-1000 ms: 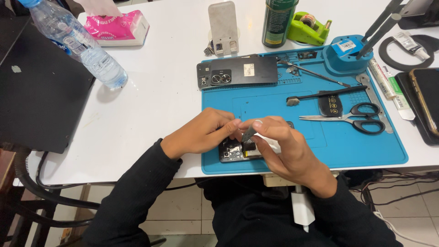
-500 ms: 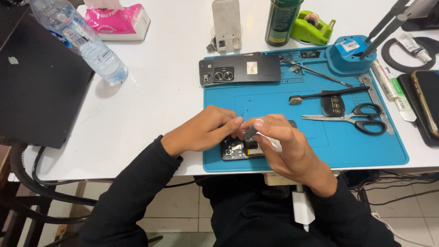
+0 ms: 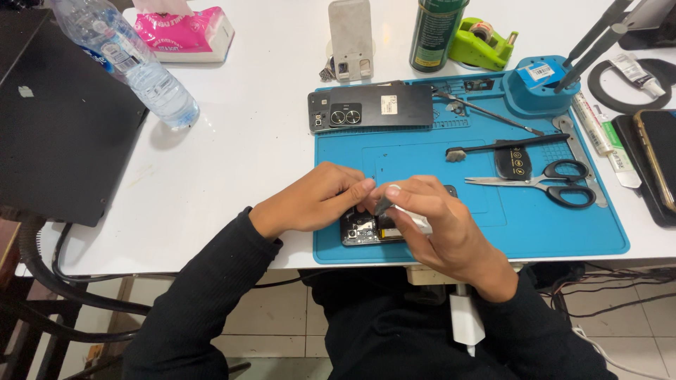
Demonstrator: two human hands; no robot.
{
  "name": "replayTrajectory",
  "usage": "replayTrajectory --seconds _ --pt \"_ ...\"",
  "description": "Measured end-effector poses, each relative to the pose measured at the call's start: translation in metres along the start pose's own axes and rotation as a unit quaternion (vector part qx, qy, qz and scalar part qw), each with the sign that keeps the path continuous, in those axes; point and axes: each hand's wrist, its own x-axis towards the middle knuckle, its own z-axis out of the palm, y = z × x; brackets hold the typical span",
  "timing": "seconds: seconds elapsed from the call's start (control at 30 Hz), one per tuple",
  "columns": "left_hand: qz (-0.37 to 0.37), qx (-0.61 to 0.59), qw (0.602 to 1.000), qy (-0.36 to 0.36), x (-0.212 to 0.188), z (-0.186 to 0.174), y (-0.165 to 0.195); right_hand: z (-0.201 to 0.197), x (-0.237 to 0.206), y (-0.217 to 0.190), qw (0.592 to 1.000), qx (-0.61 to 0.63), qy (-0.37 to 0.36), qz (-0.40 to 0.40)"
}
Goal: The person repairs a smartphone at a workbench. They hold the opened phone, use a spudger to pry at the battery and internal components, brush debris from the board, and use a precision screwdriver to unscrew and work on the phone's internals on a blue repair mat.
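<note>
black, flat opened phone (image 3: 366,229) on the blue rubbery mat (image 3: 535,232) at the tabletop's near edge, steadied by the left hand (image 3: 317,199), right hand (image 3: 436,225) pinching a slim white tool (image 3: 412,219).

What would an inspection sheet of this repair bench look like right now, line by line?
Surface: white table with blue work mat.
Job's things: opened phone at the mat's near edge; detached back cover at the far edge.
Clutter: scissors, brush, water bottle, tissue pack, green tape dispenser, dark can.
Grippers: left hand steadies the phone; right hand holds a thin tool over it.
Cables: black cables hang below the table's left edge.
Surroundings: black laptop at left; tiled floor.
</note>
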Motion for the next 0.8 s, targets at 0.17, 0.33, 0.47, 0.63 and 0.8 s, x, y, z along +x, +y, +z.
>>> replayTrajectory --seconds 0.17,0.33,0.47,0.63,0.8 --pt "0.031 0.030 0.996 0.082 0.000 -0.004 -0.003 -0.004 0.000 0.000 0.999 -0.009 -0.016 0.048" --pt "0.000 0.144 0.978 0.150 0.006 -0.008 -0.006 -0.009 0.003 -0.002 0.995 0.082 -0.027 0.050" --pt "-0.002 0.215 0.974 0.070 0.013 -0.022 -0.008 -0.012 0.006 -0.003 0.996 0.048 -0.033 0.074" --pt "0.031 0.212 0.977 0.019 0.026 -0.029 -0.012 -0.011 0.004 -0.003 0.991 0.056 -0.031 0.115" --pt "0.053 0.204 0.977 0.040 0.024 -0.023 -0.020 -0.013 -0.003 0.005 0.997 0.063 -0.002 0.054"
